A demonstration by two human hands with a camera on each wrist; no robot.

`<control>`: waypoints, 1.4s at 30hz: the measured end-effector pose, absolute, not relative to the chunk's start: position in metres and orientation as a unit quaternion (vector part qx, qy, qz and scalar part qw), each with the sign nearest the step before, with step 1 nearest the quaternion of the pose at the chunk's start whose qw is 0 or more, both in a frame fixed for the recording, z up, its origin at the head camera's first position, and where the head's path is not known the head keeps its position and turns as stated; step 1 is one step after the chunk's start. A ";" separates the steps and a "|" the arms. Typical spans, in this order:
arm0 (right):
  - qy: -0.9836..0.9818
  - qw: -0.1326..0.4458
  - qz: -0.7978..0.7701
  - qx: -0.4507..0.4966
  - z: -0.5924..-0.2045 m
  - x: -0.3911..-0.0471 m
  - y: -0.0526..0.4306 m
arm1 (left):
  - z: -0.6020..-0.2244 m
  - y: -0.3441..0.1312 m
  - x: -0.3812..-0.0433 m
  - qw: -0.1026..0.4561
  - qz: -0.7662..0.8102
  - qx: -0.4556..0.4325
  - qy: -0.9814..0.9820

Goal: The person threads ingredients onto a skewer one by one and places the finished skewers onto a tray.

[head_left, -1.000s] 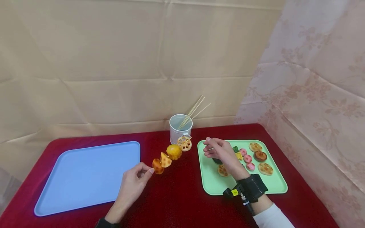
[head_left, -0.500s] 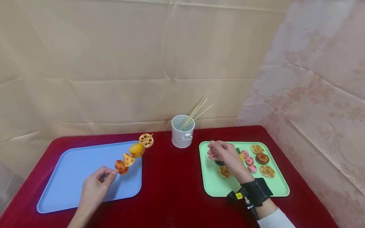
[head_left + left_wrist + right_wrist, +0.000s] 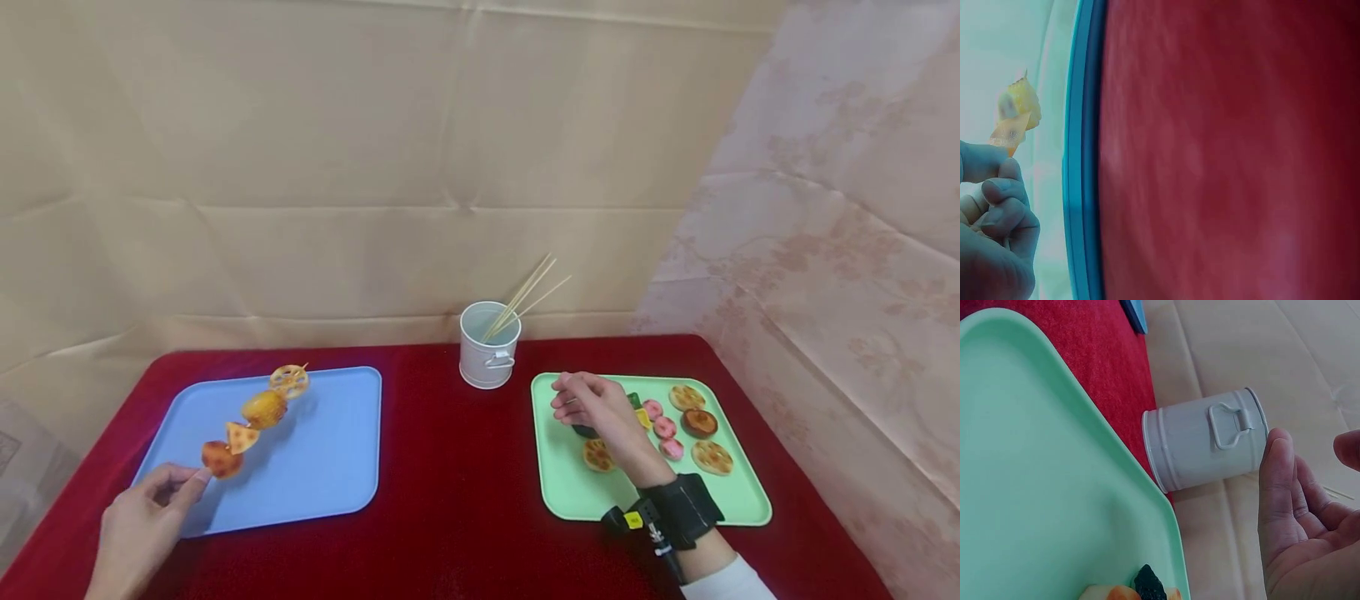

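My left hand pinches the near end of a food skewer over the blue tray. Threaded along it are a browned round piece, a yellow wedge, a chunk like corn and a lotus root slice at the far tip. In the left wrist view the fingers are bent at the skewer's end, with the corn-like chunk beyond them. My right hand hovers above the green tray, fingers loosely bent and holding nothing. It partly hides a dark green piece there.
On the green tray lie lotus root slices, pink pieces and a mushroom-like brown round. A white bucket with several bare sticks stands at the back between the trays, on red cloth.
The left hand has carried the skewer leftward from the middle of the table to above the blue tray. The right hand has stayed over the green tray.
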State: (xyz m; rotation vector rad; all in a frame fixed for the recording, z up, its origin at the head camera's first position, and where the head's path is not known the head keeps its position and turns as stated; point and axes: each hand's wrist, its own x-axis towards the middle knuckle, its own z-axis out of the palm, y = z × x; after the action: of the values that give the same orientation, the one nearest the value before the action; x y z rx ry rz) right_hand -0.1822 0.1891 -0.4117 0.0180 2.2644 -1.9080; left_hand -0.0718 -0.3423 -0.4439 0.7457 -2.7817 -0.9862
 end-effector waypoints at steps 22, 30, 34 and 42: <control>0.760 0.087 -0.644 -0.003 -0.412 -0.179 0.190 | -0.451 -0.374 -0.072 -0.035 -0.312 0.314 -0.896; 0.761 0.091 -0.643 0.000 -0.411 -0.178 0.189 | -0.445 -0.379 -0.078 -0.122 -0.244 0.234 -0.933; 0.761 0.094 -0.642 -0.003 -0.411 -0.177 0.190 | -0.439 -0.377 -0.085 -0.104 -0.178 0.191 -0.960; 0.758 0.100 -0.645 -0.005 -0.411 -0.177 0.190 | -0.440 -0.373 -0.089 -0.125 -0.235 0.177 -0.948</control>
State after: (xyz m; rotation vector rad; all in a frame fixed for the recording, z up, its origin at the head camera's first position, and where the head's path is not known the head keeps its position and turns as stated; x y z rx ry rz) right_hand -0.1770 0.1899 -0.4110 -0.0134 2.2395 -1.9060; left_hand -0.0891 -0.3728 -0.4404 0.6040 -3.2399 -0.8037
